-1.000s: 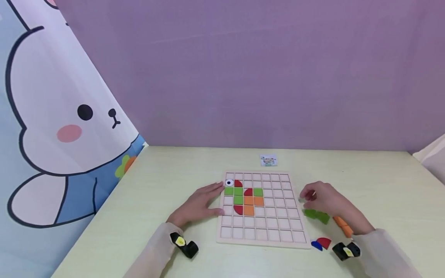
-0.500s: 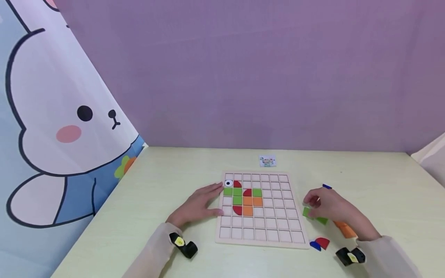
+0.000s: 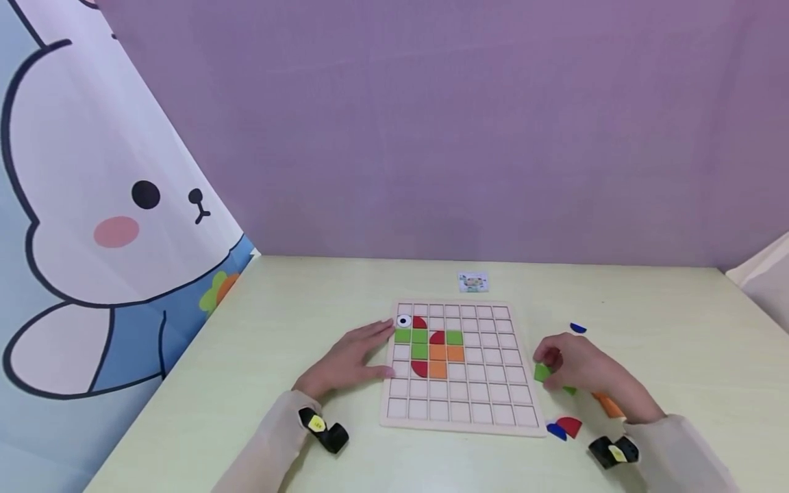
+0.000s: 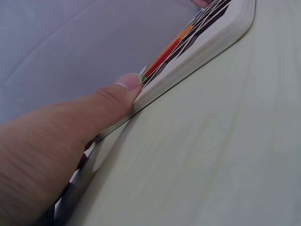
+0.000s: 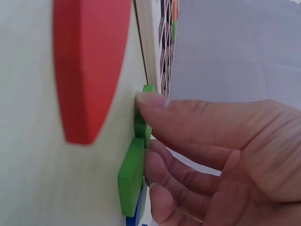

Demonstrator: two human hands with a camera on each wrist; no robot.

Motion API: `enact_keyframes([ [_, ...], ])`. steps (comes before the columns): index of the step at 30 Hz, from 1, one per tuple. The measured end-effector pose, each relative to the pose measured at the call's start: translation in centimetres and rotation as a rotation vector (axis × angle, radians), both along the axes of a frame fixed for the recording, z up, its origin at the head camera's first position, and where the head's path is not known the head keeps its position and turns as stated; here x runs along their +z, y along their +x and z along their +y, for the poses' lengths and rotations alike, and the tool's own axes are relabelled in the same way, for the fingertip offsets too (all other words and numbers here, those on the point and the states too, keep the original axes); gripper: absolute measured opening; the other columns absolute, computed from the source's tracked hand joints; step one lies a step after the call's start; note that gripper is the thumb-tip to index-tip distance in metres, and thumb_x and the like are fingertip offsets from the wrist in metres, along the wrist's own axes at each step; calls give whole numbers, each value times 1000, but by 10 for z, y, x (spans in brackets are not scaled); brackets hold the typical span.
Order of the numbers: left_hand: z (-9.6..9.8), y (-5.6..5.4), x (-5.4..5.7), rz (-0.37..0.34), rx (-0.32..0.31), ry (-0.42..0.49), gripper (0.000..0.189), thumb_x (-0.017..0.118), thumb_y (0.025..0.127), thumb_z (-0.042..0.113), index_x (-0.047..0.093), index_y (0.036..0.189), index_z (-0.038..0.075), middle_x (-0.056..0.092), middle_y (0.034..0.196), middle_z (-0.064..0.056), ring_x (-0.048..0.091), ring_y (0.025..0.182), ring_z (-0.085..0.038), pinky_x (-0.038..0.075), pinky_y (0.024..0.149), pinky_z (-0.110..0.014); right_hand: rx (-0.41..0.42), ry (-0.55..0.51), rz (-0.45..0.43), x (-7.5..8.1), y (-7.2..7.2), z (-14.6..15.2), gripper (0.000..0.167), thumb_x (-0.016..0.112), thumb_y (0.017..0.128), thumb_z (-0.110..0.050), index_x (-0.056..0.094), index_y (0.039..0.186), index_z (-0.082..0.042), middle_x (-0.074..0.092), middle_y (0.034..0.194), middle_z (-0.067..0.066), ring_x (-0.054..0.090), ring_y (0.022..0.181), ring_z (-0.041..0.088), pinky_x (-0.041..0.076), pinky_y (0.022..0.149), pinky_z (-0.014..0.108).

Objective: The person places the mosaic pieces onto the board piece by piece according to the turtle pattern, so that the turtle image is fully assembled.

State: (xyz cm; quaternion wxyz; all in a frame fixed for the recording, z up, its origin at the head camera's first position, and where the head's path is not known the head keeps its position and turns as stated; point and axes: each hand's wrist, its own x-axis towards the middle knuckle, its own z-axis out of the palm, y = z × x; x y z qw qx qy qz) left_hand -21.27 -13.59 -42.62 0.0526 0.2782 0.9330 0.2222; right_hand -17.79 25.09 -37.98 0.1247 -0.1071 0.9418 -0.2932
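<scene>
A wooden grid board (image 3: 465,431) lies on the table, with green and orange squares, red quarter-rounds and a round eye tile (image 3: 403,321) set in its upper left cells. My left hand (image 3: 345,359) rests at the board's left edge, fingers straight; in the left wrist view its thumb (image 4: 108,101) lies against the rim. Right of the board, my right hand (image 3: 576,363) pinches a green square tile (image 3: 542,372) with curled fingers. Just by these fingers is another green tile (image 5: 131,176), partly covered in the head view.
Orange tiles (image 3: 609,405) lie under the right wrist. Nearer are a red quarter-round (image 3: 569,427) and a blue half-round piece (image 3: 557,431); another blue piece (image 3: 578,328) lies beyond the right hand. A small picture card (image 3: 472,282) sits behind the board.
My right hand has moved slightly toward me onto the green tiles, uncovering the blue piece behind it. The left hand has stayed at the board's edge.
</scene>
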Motion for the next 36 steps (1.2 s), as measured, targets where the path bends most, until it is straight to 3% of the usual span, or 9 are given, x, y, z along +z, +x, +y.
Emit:
enact_keyframes([
  [23, -1, 1, 2, 5, -5, 1, 82, 61, 84, 58, 29, 150, 21, 24, 158, 4, 21, 146, -26, 22, 116, -52, 0, 15, -3, -3, 3, -2, 26, 79, 69, 1, 60, 86, -7, 53, 77, 3, 47, 72, 18, 43, 59, 26],
  [36, 0, 3, 2, 10, -7, 9, 81, 61, 85, 57, 31, 150, 19, 26, 158, 2, 22, 146, -27, 22, 116, -53, 41, -29, 54, -3, 4, -2, 25, 75, 71, 6, 57, 83, -7, 52, 76, 2, 47, 72, 17, 38, 56, 23],
])
